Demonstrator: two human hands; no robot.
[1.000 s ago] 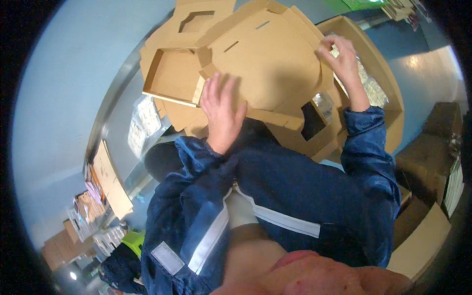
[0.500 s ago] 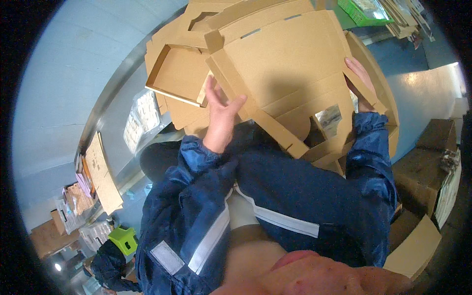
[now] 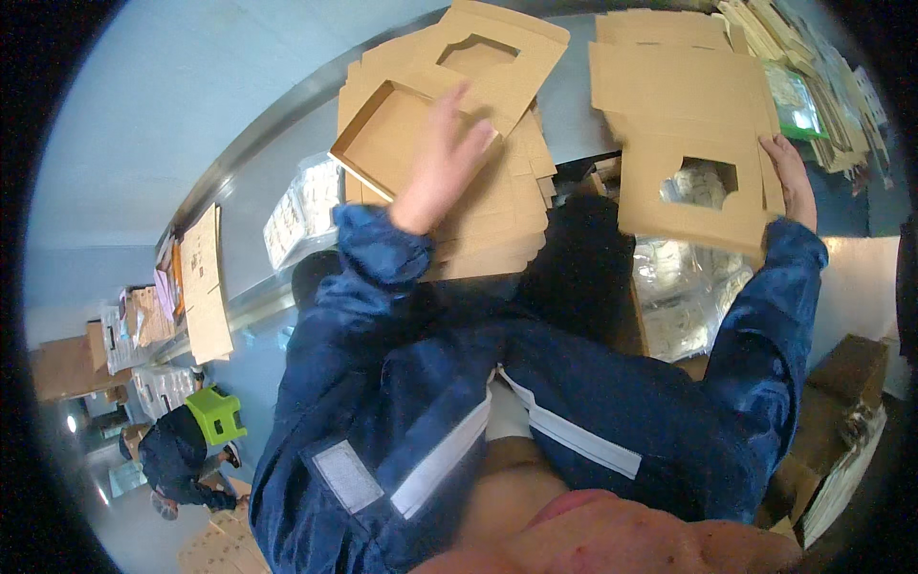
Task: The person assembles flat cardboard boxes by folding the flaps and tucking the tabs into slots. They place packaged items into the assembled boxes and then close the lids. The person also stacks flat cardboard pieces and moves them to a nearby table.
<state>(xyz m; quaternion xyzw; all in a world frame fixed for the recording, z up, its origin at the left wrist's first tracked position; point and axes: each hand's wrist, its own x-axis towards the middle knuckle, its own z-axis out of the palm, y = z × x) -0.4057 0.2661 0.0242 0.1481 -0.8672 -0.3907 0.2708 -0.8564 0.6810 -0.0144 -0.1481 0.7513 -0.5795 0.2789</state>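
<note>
- Probably light, stiff cardboard blank (image 3: pixel 687 105), weak at creases; best held by edges
- Right hand (image 3: pixel 792 180) grips its right edge
- Left hand (image 3: pixel 446 174) spread over tray (image 3: pixel 384 129), contact unclear

Your jacket (image 3: pixel 602 387) is dark navy, with 2 white zip strips (image 3: pixel 583 440) and 1 pale grey patch (image 3: pixel 346 476). The windowed carton (image 3: pixel 684 96) on your right is plain light brown; the sheet stack (image 3: pixel 502 230) and shallow box (image 3: pixel 387 134) on your left match that brown. Your bagged pieces (image 3: pixel 674 301) look cream-white through clear plastic. The stool (image 3: pixel 215 413) is lime green, the tabletop (image 3: pixel 574 115) grey.
</note>
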